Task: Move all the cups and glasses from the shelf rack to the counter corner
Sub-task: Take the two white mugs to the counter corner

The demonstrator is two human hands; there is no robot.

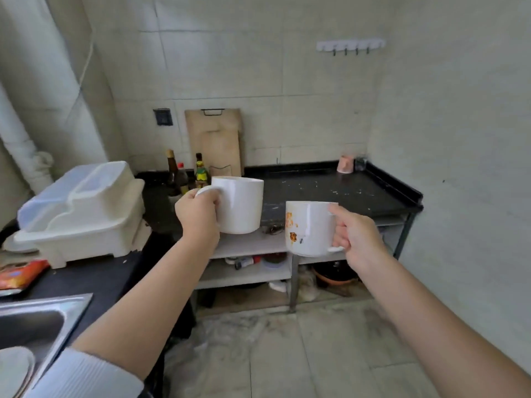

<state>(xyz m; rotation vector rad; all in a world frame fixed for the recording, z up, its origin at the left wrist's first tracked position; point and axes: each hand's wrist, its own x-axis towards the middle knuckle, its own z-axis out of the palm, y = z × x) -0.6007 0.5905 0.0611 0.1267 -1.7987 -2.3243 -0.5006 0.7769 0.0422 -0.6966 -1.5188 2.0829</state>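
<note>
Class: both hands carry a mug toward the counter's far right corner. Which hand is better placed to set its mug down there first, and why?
Probably the right hand. Its patterned mug hangs nearer the corner where the pink cup already stands; the left hand and plain mug are further left.

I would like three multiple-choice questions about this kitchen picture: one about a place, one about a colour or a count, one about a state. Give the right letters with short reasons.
1. Where is the pink cup?
A. in the sink
B. at the far right corner of the counter
C. on the floor

2. How many mugs do the hands hold?
A. one
B. two
C. three

3. How is the plain white mug held?
A. by its handle, upright
B. upside down
C. by its rim

Answers: 1 B, it stands by the walls' corner. 2 B, the left hand holds the plain one and the right hand the orange-printed mug. 3 A, fingers curl round the handle.
</note>
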